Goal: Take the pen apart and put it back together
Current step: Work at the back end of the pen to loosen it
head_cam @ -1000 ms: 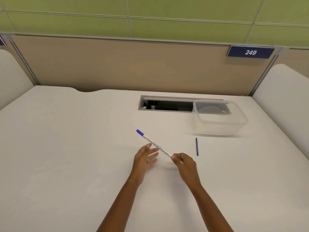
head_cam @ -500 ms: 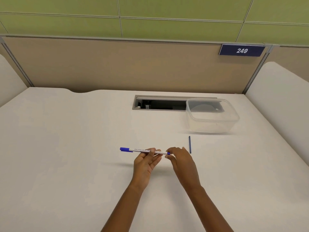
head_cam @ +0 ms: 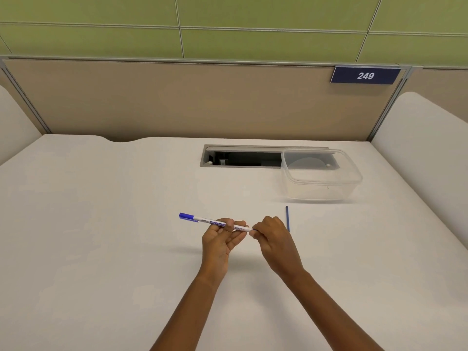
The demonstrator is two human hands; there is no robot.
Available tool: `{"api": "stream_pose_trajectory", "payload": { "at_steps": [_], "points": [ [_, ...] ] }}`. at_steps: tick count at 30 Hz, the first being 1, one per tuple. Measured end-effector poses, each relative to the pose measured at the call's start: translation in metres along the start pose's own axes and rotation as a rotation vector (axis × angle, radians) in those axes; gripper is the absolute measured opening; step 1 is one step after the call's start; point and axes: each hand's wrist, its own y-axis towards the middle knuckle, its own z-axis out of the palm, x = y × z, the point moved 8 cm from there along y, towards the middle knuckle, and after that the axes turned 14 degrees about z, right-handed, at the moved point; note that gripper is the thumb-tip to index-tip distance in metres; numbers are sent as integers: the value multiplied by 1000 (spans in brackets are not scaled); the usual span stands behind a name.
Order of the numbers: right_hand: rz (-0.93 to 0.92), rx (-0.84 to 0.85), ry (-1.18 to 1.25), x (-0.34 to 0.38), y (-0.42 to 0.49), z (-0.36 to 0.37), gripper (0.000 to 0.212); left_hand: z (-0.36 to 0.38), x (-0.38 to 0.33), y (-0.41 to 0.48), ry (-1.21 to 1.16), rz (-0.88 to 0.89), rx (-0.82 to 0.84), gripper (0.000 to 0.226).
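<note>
A white marker pen with a blue cap at its left end is held level above the white desk. My left hand grips the barrel near its middle, thumb on top and fingers underneath. My right hand pinches the pen's right end with curled fingers; that end is hidden behind the fingertips. A thin blue refill stick lies on the desk just right of my right hand, pointing away from me.
A clear plastic container stands at the back right, partly over a grey cable slot in the desk. A beige partition with a "249" sign closes the far edge. White dividers rise at both sides.
The pen swung from pointing diagonally away to lying level. My left hand, open a second ago, took hold of the barrel. My right hand stayed on the pen's right end.
</note>
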Motion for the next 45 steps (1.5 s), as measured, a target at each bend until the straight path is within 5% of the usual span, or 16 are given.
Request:
{"api": "stream_pose_trajectory", "payload": {
  "at_steps": [9, 16, 25, 29, 31, 38, 42, 45],
  "points": [
    [389, 235, 414, -19, 4, 5, 40, 8, -11, 2, 88, 63, 149, 13],
    [855, 755, 898, -33, -11, 28, 33, 12, -11, 1, 125, 59, 205, 13],
    [-12, 10, -142, 1, -6, -6, 11, 3, -2, -1, 36, 29, -10, 11],
    [-243, -197, -325, 16, -11, -11, 15, 2, 2, -4, 8, 5, -18, 11],
    [-258, -173, -283, 14, -11, -11, 11, 2, 2, -4, 7, 4, -4, 11],
    [361, 354, 280, -24, 5, 9, 39, 6, -1, -2, 59, 24, 104, 13],
    [899, 746, 889, -38, -12, 32, 44, 10, -2, -3, 68, 30, 135, 13],
    [994, 792, 995, -36, -18, 34, 46, 11, -2, -4, 90, 35, 132, 12]
  ]
}}
